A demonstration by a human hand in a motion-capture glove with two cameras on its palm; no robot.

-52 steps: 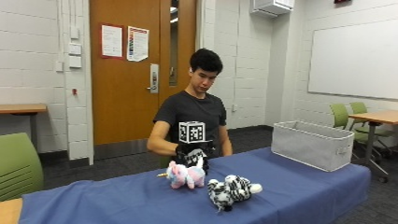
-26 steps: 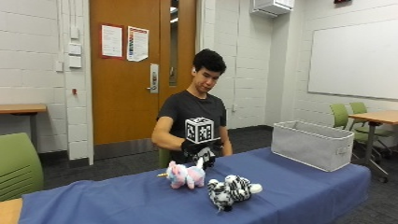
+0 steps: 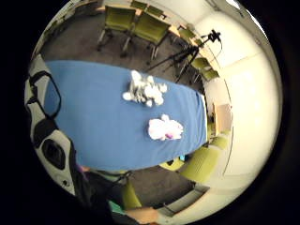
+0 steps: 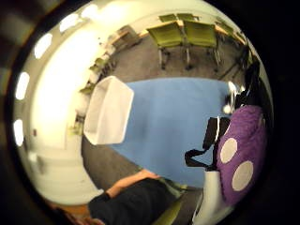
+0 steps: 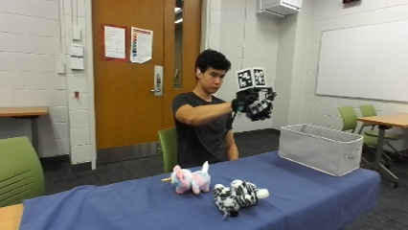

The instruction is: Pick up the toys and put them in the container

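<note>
My gloved right hand (image 5: 255, 104) is raised at head height, well above the blue table (image 5: 127, 206) and left of the grey fabric container (image 5: 321, 148). It grips a purple toy with white spots (image 4: 241, 154), which lies close against the palm in the thumb side view. A pink unicorn plush (image 5: 191, 179) and a zebra plush (image 5: 237, 195) lie side by side in the table's middle. The little finger side view shows the same zebra plush (image 3: 143, 90) and unicorn plush (image 3: 165, 128) far below. The container (image 4: 108, 110) stands open at the table's end.
Green chairs stand behind the table (image 5: 167, 143) and at the left (image 5: 16, 167). More chairs and a second table (image 5: 382, 120) are at the right. A tripod (image 3: 187, 51) stands on the floor beyond the table's far side.
The hand has risen from table level beside the pink unicorn to head height and moved right, toward the container. The unicorn and zebra stay where they were.
</note>
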